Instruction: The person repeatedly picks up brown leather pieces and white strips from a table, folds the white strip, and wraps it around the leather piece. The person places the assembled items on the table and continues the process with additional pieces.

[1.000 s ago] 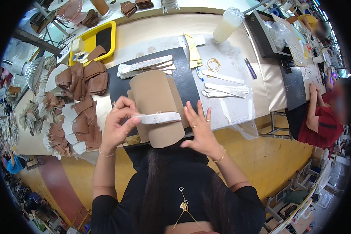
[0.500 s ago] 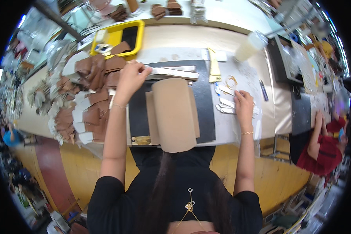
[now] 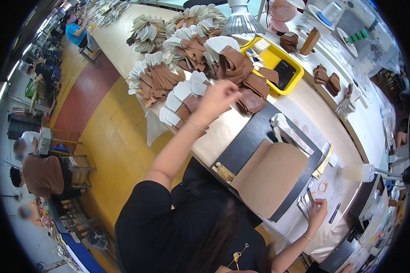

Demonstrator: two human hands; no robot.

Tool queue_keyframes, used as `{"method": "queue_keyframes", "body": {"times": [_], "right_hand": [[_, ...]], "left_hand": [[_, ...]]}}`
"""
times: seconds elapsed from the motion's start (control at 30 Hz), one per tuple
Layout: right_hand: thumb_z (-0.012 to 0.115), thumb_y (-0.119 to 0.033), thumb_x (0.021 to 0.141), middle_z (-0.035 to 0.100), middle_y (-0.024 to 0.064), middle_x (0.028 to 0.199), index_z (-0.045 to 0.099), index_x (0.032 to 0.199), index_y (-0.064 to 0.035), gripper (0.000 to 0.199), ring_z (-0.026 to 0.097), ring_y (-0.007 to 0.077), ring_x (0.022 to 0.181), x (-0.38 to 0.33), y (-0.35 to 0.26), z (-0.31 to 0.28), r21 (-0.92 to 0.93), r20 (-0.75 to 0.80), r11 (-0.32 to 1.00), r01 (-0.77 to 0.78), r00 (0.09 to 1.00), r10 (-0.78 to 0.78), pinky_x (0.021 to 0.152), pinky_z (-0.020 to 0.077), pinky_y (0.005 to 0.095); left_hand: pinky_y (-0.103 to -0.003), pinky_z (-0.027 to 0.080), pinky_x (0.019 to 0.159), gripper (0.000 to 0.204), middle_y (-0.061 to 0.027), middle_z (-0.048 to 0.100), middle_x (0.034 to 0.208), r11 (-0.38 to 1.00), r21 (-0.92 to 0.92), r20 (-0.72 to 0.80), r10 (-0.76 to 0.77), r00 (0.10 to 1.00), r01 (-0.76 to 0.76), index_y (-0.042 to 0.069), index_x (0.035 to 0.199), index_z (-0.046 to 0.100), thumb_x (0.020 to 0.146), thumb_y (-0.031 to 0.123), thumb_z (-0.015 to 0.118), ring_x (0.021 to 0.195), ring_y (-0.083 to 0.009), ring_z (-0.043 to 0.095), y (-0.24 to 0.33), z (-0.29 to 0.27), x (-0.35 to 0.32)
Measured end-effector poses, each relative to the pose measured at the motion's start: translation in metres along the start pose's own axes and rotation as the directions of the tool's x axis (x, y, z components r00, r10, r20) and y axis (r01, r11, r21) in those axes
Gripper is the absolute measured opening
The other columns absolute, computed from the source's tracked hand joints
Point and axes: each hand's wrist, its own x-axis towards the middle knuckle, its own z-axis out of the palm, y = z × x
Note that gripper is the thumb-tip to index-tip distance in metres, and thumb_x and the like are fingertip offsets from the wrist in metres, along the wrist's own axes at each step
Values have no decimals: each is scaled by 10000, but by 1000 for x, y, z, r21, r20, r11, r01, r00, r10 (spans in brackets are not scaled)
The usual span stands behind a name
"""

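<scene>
My left hand point(image 3: 221, 99) is over the brown leather pieces point(image 3: 250, 100) stacked beside the black mat point(image 3: 255, 129); its fingers are bent and blurred, so I cannot tell whether they hold anything. At the right, my right hand point(image 3: 319, 213) is closed with its fingertips on a narrow pale strip point(image 3: 310, 193), beside several similar strips point(image 3: 303, 204) on the white sheet. Between my hands, a curved tan board point(image 3: 273, 177) lies on the mat. Past it lie white and grey strips point(image 3: 291, 134).
Fanned bundles of brown and white pieces point(image 3: 159, 82) fill the left of the table. A yellow tray point(image 3: 294, 84) holds a black object. At the right are a pale bottle point(image 3: 356, 173), a pen point(image 3: 335, 213) and a cream strip point(image 3: 322, 166). A lamp point(image 3: 242, 20) hangs at the back.
My view has turned left. My left hand has left the white strips and moved to the brown leather pieces. My right hand stays by the small pale strips.
</scene>
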Motion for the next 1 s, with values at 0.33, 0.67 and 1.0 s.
{"method": "queue_keyframes", "body": {"times": [0.33,0.67,1.0], "right_hand": [[501,106,821,545,140,977,604,1070,3,289,592,306,862,6,-35,-11,3,-79,998,68,995,-67,784,470,363],[614,-65,858,650,142,914,658,977,-12,138,630,291,831,6,-25,-8,42,-142,996,-79,986,84,738,477,338],[535,-6,876,592,109,846,458,1396,-240,576,602,221,790,27,-19,-25,173,69,945,-277,961,269,779,464,350]], "left_hand": [[-462,459,857,219,-221,646,917,704,660,-425,63,903,262,-6,961,665,789,125,626,921,-379,602,-196,-188,98],[-466,472,845,327,-264,628,1034,415,886,-196,-67,978,206,-32,1059,613,810,178,582,987,-415,595,-293,-211,160],[-320,441,619,282,-97,649,810,782,490,-345,-232,910,386,20,908,622,836,289,667,721,-206,607,-284,-265,144]]}}
